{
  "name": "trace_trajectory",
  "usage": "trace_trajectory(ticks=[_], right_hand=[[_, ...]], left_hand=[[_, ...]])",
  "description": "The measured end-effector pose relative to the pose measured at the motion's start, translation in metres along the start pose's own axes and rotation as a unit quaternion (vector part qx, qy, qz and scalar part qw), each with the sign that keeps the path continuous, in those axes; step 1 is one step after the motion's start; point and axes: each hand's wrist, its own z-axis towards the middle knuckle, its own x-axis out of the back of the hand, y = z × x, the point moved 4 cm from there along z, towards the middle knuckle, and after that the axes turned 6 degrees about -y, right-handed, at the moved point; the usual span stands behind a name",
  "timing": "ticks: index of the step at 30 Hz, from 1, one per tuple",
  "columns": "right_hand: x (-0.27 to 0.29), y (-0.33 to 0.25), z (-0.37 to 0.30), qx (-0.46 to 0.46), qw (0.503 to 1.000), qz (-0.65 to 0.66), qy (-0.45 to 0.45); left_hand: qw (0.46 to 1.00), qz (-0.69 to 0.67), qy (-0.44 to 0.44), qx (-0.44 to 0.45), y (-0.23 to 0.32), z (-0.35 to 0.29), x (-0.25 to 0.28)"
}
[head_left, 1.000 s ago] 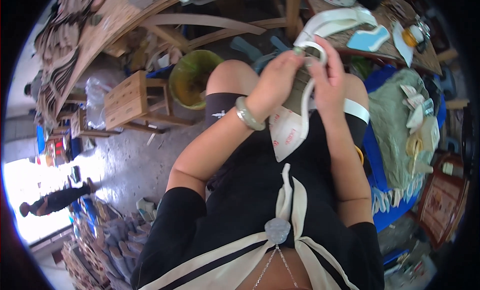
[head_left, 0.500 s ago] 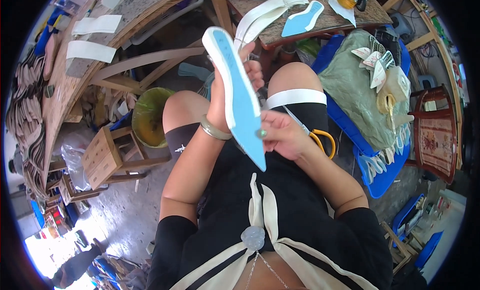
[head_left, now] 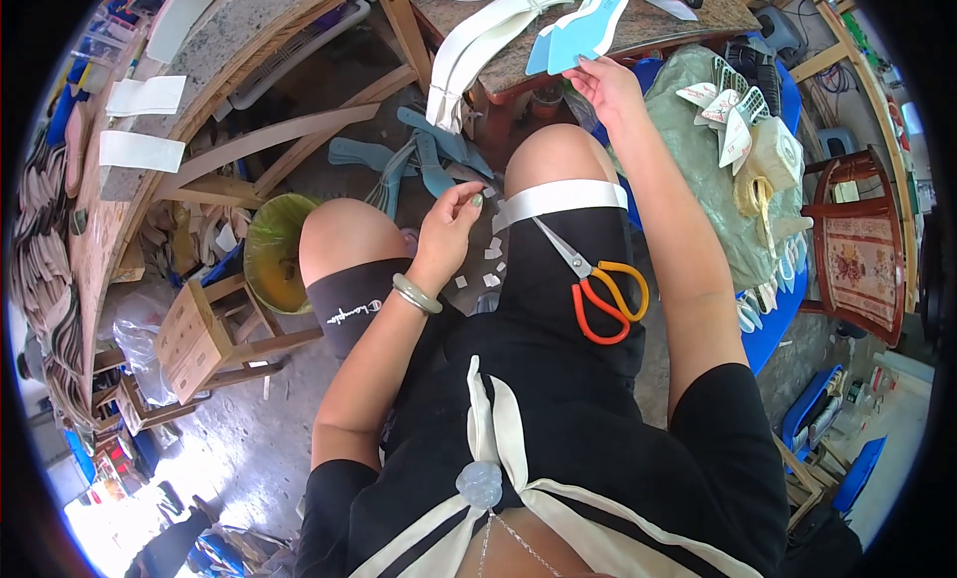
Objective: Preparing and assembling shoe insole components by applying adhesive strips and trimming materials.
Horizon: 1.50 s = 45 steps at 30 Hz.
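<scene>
At the table's front edge, my right hand (head_left: 605, 88) pinches the toe end of a light blue shoe insole (head_left: 586, 38) with a white edge along one side. That insole overlaps another blue insole (head_left: 539, 52) on the table. My left hand (head_left: 449, 234) hangs over the gap between my knees, its fingers curled together with nothing visible in them. A white band (head_left: 568, 195) lies around my right thigh. Scissors (head_left: 590, 277) with orange and yellow handles rest on that thigh. Left of the insoles, a bundle of long white strips (head_left: 478, 55) droops over the table edge.
Several blue insoles (head_left: 429, 159) lie low beyond my knees, near white scraps (head_left: 490, 264). A green-lined bin (head_left: 274, 254) and a wooden stool (head_left: 204, 329) stand to the left. Grey-green plastic sheeting (head_left: 688, 159) covers a load on the right, near a wooden chair (head_left: 855, 239).
My left hand has let go of the insole and drawn back toward my lap. My right hand has carried the insole away from me to the table, uncovering the scissors.
</scene>
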Motion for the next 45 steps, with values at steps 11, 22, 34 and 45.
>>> trace_trajectory(ticks=[11,22,34,45], right_hand=[[-0.004,0.006,0.016,-0.019,1.000,-0.003,0.018],[-0.014,-0.014,-0.037,-0.004,0.938,-0.328,-0.109],[-0.007,-0.027,-0.143,0.051,0.910,-0.359,-0.201],[0.187,-0.102,-0.081,0.132,0.580,-0.735,0.325]], left_hand=[[0.985,0.139,-0.053,-0.083,-0.007,0.015,-0.025],[0.956,0.255,-0.121,-0.075,-0.004,0.026,-0.023],[0.948,0.212,-0.233,-0.033,0.121,0.033,0.001],[0.829,-0.456,-0.209,-0.250,0.162,-0.047,0.042]])
